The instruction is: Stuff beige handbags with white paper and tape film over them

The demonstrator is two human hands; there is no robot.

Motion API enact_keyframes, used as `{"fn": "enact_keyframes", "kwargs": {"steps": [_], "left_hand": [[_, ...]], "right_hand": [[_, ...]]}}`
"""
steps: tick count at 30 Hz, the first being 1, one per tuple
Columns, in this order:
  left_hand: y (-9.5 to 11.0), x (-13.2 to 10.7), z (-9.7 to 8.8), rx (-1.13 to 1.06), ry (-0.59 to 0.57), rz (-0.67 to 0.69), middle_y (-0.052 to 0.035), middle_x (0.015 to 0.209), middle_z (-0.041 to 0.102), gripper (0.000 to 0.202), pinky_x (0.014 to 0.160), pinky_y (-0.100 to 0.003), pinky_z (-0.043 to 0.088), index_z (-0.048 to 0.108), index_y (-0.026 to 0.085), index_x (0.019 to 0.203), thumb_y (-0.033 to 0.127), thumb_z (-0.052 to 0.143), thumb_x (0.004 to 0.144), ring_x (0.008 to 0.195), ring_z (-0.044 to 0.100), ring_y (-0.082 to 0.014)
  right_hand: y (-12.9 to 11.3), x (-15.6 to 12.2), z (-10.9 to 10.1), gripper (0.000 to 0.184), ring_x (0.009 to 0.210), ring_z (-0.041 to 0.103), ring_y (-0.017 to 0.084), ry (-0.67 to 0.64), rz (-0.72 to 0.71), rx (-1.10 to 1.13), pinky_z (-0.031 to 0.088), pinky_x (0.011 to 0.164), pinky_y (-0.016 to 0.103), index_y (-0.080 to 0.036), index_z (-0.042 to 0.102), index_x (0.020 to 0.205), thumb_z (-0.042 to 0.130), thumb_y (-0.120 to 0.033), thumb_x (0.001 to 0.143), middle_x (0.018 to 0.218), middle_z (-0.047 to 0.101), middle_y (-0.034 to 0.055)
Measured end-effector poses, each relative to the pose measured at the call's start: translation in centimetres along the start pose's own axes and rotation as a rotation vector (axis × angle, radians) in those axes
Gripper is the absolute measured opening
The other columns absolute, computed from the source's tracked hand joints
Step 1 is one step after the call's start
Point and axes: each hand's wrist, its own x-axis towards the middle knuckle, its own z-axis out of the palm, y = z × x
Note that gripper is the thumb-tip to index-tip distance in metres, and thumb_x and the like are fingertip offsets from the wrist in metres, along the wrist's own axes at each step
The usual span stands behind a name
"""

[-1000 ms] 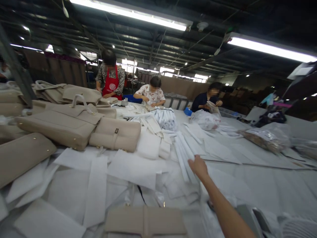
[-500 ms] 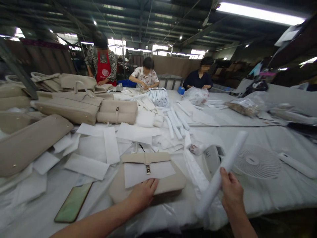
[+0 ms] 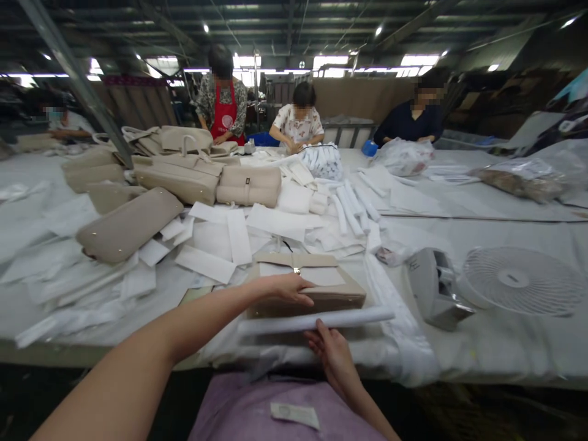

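A beige handbag [image 3: 321, 293] lies flat near the table's front edge with a white sheet on its flap. My left hand [image 3: 282, 289] rests on the bag's left side, fingers stretched out flat. A rolled white paper tube [image 3: 316, 320] lies across in front of the bag. My right hand [image 3: 333, 352] grips the tube from below, fingers curled round it.
Beige handbags [image 3: 184, 177] are piled at the back left, with loose white sheets [image 3: 239, 236] and paper rolls [image 3: 351, 208] across the table's middle. A white fan [image 3: 519, 282] lies at the right beside a tape dispenser [image 3: 434, 288]. Three people work at the far side.
The tube has swung from upright at the right to lying level in front of the bag. My right hand moved left with it. The camera tilted down and left.
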Motion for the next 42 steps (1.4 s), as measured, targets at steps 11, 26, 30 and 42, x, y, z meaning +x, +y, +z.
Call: {"fn": "enact_keyframes", "kwargs": {"steps": [11, 26, 30, 42], "left_hand": [[-0.5, -0.3, -0.3, -0.028, -0.08, 0.048, -0.0101, 0.124, 0.057, 0.086, 0.091, -0.034, 0.042, 0.034, 0.019, 0.138, 0.044, 0.075, 0.066, 0.109, 0.055, -0.0278], [1.1, -1.4, 2.9, 0.062, 0.139, 0.11, -0.0097, 0.141, 0.037, 0.096, 0.104, -0.039, 0.035, 0.012, 0.027, 0.145, 0.0, 0.054, 0.063, 0.128, 0.038, -0.0241], [1.8, -1.4, 3.2, 0.147, 0.145, 0.068, -0.0114, 0.137, 0.04, 0.087, 0.097, -0.036, 0.041, 0.013, 0.026, 0.144, 0.004, 0.053, 0.071, 0.123, 0.042, -0.0247], [1.3, -1.2, 8.2, 0.402, 0.22, -0.174, -0.0095, 0.139, 0.034, 0.066, 0.092, -0.038, 0.044, 0.012, 0.038, 0.143, 0.009, 0.036, 0.088, 0.118, 0.045, -0.0254]], "right_hand": [[-0.1, 3.2, 3.3, 0.016, 0.079, 0.067, 0.019, -0.175, 0.098, 0.064, 0.052, 0.066, 0.024, -0.017, 0.059, 0.082, 0.065, -0.03, 0.074, 0.079, 0.069, 0.0053], [-1.1, 3.7, 1.3, 0.03, 0.052, 0.063, 0.014, -0.125, 0.118, -0.128, 0.045, 0.043, 0.019, -0.013, 0.057, 0.086, 0.07, -0.036, 0.073, 0.065, 0.065, 0.0057], [-0.8, 4.1, 1.3, 0.03, 0.051, 0.062, 0.015, -0.14, 0.087, -0.132, 0.045, 0.043, 0.02, -0.012, 0.06, 0.086, 0.071, -0.035, 0.071, 0.064, 0.066, 0.0055], [-4.1, 3.8, -1.7, 0.041, 0.041, 0.051, 0.016, -0.314, -0.282, -0.973, 0.038, 0.045, 0.027, -0.019, 0.055, 0.05, 0.055, -0.048, 0.079, 0.046, 0.054, 0.0022]]}}
